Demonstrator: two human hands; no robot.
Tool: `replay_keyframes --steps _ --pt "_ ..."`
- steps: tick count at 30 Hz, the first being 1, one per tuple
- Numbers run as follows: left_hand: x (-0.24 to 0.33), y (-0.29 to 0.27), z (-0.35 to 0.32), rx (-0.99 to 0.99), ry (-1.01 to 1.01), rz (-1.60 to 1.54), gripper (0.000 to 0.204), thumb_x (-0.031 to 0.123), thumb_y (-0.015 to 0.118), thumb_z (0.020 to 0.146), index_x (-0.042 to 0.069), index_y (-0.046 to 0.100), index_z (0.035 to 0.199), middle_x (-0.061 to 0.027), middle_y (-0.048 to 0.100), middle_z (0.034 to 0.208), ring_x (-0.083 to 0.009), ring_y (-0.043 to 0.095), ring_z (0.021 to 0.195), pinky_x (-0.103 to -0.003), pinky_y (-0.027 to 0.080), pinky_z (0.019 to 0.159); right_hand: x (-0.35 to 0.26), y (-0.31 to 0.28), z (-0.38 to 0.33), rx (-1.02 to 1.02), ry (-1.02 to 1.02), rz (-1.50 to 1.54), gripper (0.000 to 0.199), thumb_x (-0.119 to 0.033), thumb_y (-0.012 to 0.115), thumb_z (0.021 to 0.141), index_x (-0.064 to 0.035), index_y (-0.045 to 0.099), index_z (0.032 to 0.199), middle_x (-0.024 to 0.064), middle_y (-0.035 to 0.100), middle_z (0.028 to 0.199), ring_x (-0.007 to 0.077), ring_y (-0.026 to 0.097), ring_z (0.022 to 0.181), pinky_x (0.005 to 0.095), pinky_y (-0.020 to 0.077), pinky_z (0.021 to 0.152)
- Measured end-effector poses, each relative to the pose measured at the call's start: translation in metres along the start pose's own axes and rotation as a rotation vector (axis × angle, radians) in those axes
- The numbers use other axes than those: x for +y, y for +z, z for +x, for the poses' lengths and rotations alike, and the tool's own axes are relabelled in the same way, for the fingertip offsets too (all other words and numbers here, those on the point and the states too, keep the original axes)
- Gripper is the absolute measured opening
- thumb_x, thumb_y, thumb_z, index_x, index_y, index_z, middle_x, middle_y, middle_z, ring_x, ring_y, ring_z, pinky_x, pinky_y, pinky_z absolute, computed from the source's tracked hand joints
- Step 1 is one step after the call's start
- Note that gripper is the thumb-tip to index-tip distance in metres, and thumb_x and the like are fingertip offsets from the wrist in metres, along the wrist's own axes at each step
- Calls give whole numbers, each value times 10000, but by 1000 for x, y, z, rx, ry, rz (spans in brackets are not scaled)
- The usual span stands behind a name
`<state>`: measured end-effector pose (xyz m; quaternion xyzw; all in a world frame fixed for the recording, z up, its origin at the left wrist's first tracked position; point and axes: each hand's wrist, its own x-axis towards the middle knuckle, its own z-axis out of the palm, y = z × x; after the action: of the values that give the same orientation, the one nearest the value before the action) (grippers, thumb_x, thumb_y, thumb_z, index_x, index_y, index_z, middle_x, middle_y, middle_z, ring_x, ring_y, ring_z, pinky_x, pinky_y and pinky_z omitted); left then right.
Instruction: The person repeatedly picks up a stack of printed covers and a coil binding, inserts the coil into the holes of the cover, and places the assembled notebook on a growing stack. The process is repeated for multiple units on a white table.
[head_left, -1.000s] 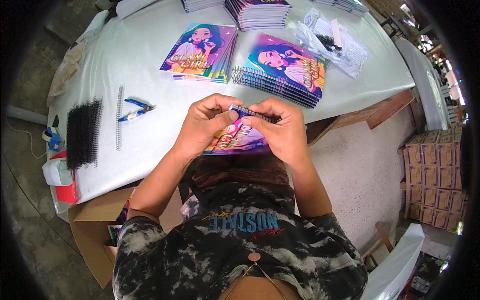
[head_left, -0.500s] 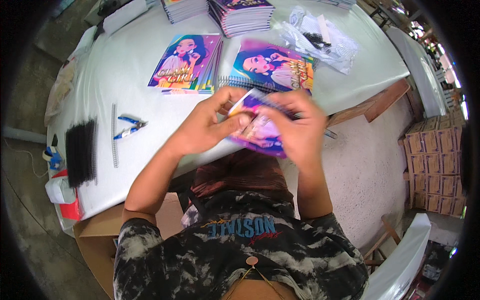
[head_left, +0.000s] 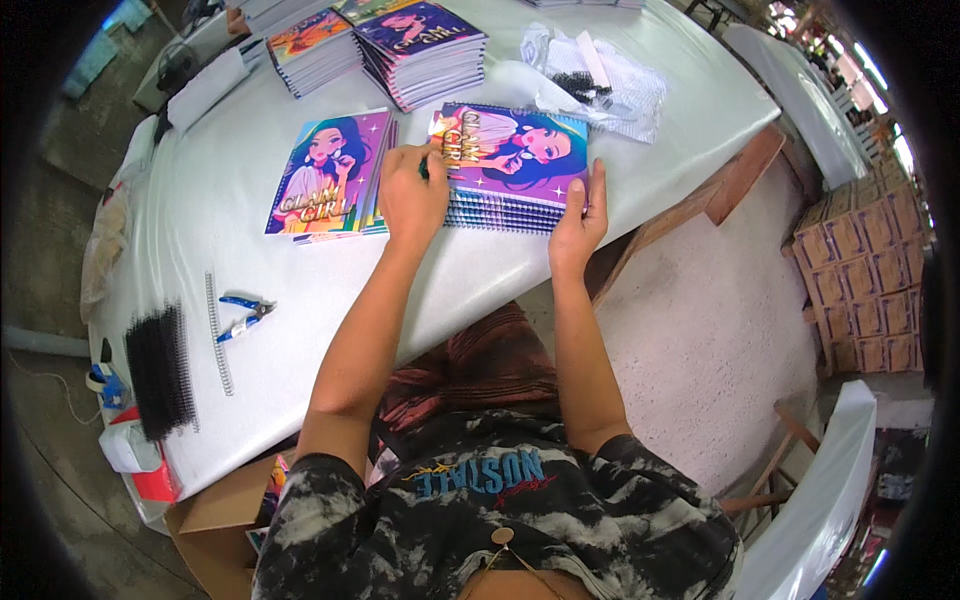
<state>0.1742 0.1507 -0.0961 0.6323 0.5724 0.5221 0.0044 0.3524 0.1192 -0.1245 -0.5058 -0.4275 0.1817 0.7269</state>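
A stack of spiral notebooks lies near the table's front edge, its top cover showing a dark-haired cartoon figure on purple. My left hand is closed at the left edge of the top notebook, its fingertips partly hidden. Along the stack's right side my right hand has its fingers stretched out, the thumb touching the cover's corner. Just left of my left hand is a second pile of covers with the same picture, leaves fanned at its right.
Blue-handled cutters, a wire coil and a bundle of black coils lie at left. Taller notebook stacks and bubble wrap are at the back. An open cardboard box stands below the table; cartons are piled right.
The notebook that both hands held up in front of me now lies on the right stack. My hands have moved forward and down to its two sides, and the view has shifted.
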Motion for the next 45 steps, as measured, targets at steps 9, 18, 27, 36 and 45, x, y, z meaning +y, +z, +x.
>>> replay_keyframes --steps 9,18,27,36,45 --pt "-11 5 -10 127 -74 -77 198 192 627 809 13 599 730 -116 566 761 -259 530 707 -346 422 647 -1 7 0 87 -41 -100 259 -132 531 895 58 607 1054 175 630 1064 183 603 963 290 453 839" --pt "-47 -140 -5 -411 167 459 483 82 587 670 90 567 1153 -127 490 1245 -294 431 1173 -423 354 954 -27 -34 -22 89 -270 -150 459 -105 486 880 67 370 1290 189 423 1331 278 414 1211 391 289 1016" --pt "-22 -219 -84 99 -481 -581 208 132 496 923 -7 552 1068 -35 618 926 -109 572 822 -256 452 751 -97 25 -121 -867 770 664 604 -166 575 870 -18 277 1374 166 415 1333 209 400 1216 357 334 985" --pt "40 -238 -71 263 -13 63 460 17 598 805 41 453 1241 -86 529 1200 -221 474 1147 -353 308 1000 -144 51 -61 -1255 -383 -97 194 -100 577 851 -29 601 1029 128 625 811 128 596 692 254 472 669" --pt "-2 -237 -83 -29 -493 -621 232 19 565 853 2 517 1079 -63 577 986 -148 526 943 -287 406 856 -122 43 -43 -1130 126 490 189 -90 703 762 -35 574 888 20 597 746 91 559 651 227 427 569"
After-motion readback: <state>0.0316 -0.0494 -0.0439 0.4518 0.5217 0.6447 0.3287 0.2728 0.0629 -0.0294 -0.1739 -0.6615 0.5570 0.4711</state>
